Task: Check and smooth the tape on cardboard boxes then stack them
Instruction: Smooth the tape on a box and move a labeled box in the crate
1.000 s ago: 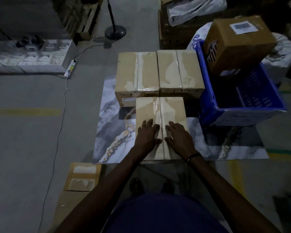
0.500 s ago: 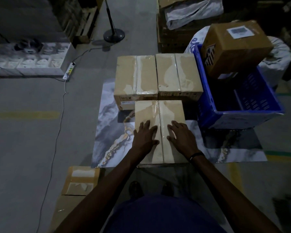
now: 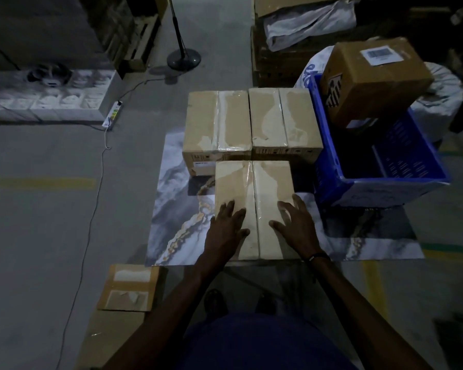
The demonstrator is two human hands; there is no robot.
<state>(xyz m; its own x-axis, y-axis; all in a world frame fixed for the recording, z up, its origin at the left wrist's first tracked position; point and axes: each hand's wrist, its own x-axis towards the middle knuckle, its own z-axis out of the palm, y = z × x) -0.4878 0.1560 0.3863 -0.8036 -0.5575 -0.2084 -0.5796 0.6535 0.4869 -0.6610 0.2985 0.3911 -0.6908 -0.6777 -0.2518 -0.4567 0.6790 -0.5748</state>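
My left hand point(image 3: 226, 231) and right hand point(image 3: 296, 225) lie flat with fingers spread on the nearest box point(image 3: 254, 193), one either side of its tape seam point(image 3: 254, 204). The box sits on the marbled surface point(image 3: 177, 209), just in front of two taped boxes point(image 3: 251, 121).

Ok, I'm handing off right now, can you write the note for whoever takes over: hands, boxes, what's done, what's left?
Left hand: open, fingers flat on the near box, left of its tape seam.
Right hand: open, fingers spread on the same box, right of the seam.
Boxes: near box lies on the marble-pattern sheet; two taped boxes sit side by side just behind it. A brown box leans on the blue crate at right.
Done: the near box's tape is under both hands.
Left: finish this box; nothing on the sheet is stacked yet.
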